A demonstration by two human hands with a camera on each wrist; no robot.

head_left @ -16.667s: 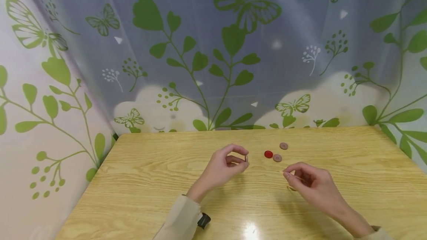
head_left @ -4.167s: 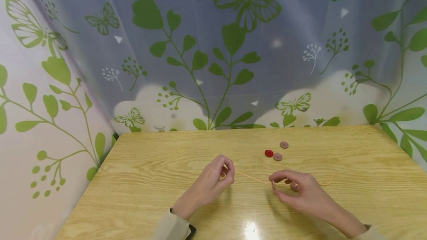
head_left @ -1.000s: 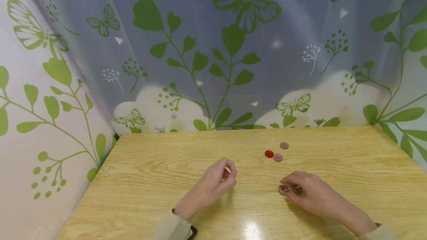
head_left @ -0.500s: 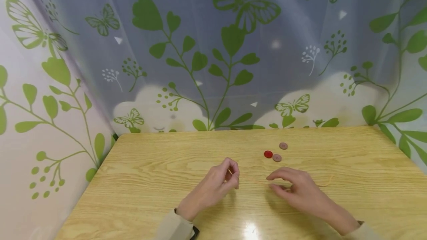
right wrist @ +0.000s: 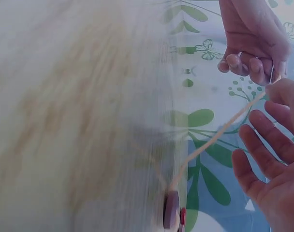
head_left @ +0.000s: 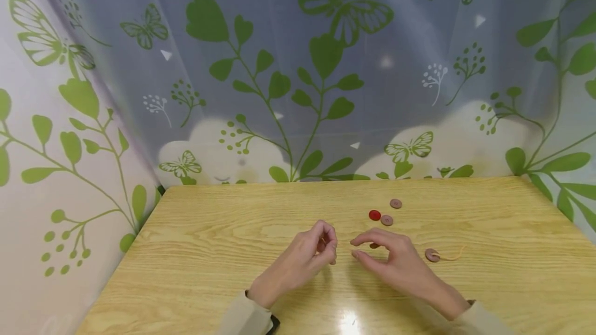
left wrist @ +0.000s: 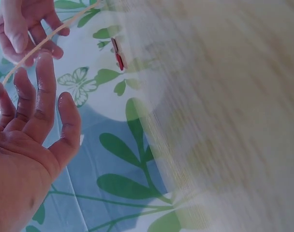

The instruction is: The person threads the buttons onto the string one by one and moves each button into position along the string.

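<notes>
My left hand (head_left: 298,262) is raised just over the table, its thumb and index finger pinching the end of a thin light-orange cord (right wrist: 219,130). To its right, my right hand (head_left: 396,260) has thumb and index tips apart, facing the left hand's fingertips. In the right wrist view the right thumb overlaps the cord close to that pinch. The cord slants down from the left hand to a brownish-pink button (head_left: 430,257) on the table, right of the right hand. A short cord tail trails out beyond this button. The left wrist view also shows the cord (left wrist: 55,31) stretched between the hands.
Behind the right hand lie a red button (head_left: 374,215) and two brownish-pink buttons, one (head_left: 387,220) beside the red one and another (head_left: 396,203) farther back. The wooden table (head_left: 209,231) ends at a leaf-patterned curtain (head_left: 261,92).
A second ago the right hand gripped the button on the cord; it has let go and moved left toward the left hand, leaving that button uncovered on the table. The left hand has shifted slightly right.
</notes>
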